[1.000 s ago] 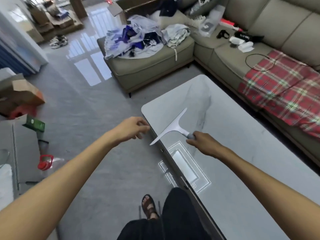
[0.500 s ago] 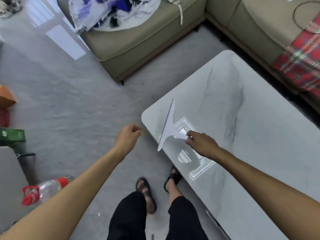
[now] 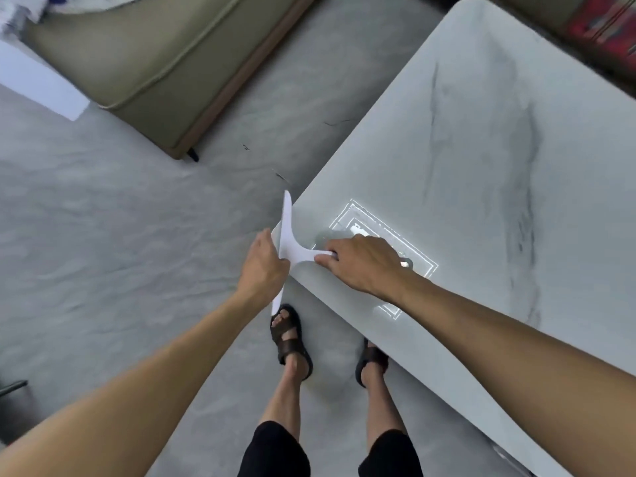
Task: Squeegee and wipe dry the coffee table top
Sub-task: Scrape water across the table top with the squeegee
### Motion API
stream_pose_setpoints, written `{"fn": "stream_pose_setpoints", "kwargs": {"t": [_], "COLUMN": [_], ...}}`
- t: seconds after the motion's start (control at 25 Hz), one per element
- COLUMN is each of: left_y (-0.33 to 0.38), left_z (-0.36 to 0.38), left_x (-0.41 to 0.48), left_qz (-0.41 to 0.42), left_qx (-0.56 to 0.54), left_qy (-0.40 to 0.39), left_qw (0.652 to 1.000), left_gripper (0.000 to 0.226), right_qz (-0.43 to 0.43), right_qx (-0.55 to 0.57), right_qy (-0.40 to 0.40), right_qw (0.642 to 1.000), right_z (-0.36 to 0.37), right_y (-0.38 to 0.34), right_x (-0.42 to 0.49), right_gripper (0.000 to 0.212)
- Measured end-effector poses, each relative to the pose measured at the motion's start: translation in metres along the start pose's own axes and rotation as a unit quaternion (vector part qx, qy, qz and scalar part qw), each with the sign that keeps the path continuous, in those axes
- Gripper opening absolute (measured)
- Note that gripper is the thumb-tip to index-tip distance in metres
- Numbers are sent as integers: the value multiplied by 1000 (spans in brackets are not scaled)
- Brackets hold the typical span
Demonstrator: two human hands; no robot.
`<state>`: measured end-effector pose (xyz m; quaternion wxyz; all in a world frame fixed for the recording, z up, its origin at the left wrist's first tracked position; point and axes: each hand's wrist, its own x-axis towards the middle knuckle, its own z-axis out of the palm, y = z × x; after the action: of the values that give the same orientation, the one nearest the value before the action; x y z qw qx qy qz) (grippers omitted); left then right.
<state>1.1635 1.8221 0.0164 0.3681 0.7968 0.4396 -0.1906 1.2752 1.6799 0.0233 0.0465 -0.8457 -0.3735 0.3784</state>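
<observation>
Head view looks down on one white marble-patterned coffee table top (image 3: 464,160) with grey veins, which fills the right part of the picture. One white plastic squeegee (image 3: 288,242) with a long thin blade lies at the near left corner of this top. Its blade runs along the table edge and passes over it at both ends, so the lower tip hangs above the grey floor (image 3: 120,218). The short handle of the squeegee points to the right, over the table.

Two bare hands are in view. The right hand (image 3: 361,263) is closed around the squeegee handle, knuckles up, above the table surface. The left hand (image 3: 263,266) is beside the table edge, with its fingers against the blade of the squeegee; whether they pinch the blade or only touch it, the picture does not show clearly.

One bright rectangular reflection of a ceiling light (image 3: 382,249) shines on the table under the right hand.

Below, two feet in two dark brown sandals (image 3: 290,339) stand on the floor, close to the table edge. One olive-green sofa footstool (image 3: 155,63) stands at the upper left, well apart from the table.
</observation>
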Motion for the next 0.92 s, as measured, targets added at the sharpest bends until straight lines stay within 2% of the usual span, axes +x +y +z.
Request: {"fn": "stream_pose_setpoints", "kwargs": {"t": [0.12,0.24,0.44,0.52,0.6,0.68,0.8,0.92], "left_y": [-2,4,12,14,13,9,2,-4], "left_z": [12,24,34,32,26,21,16,12], "left_x": [17,23,25,22,19,19,23,26], "left_qz": [38,44,30,27,18,18,15,4], "left_qx": [35,73,113,97,64,34,55,78], "left_qy": [-55,-93,-115,-114,-85,-44,-9,-5], "left_qw": [997,992,986,988,994,998,998,997], "left_gripper": [34,36,41,49,54,51,47,47], "right_qz": [41,95,254,284,253,174,57,19], "right_qx": [-1,4,-7,-4,17,32,7,0], "right_qy": [-2,10,-6,-11,9,27,5,-9], "right_qw": [999,995,967,959,967,984,998,1000], "right_z": [0,-3,-16,-24,-27,-25,-7,10], "right_y": [15,57,136,145,132,97,30,-9], "right_x": [-3,-35,-116,-139,-142,-120,-63,-27], "right_gripper": [36,40,32,34,33,33,38,41]}}
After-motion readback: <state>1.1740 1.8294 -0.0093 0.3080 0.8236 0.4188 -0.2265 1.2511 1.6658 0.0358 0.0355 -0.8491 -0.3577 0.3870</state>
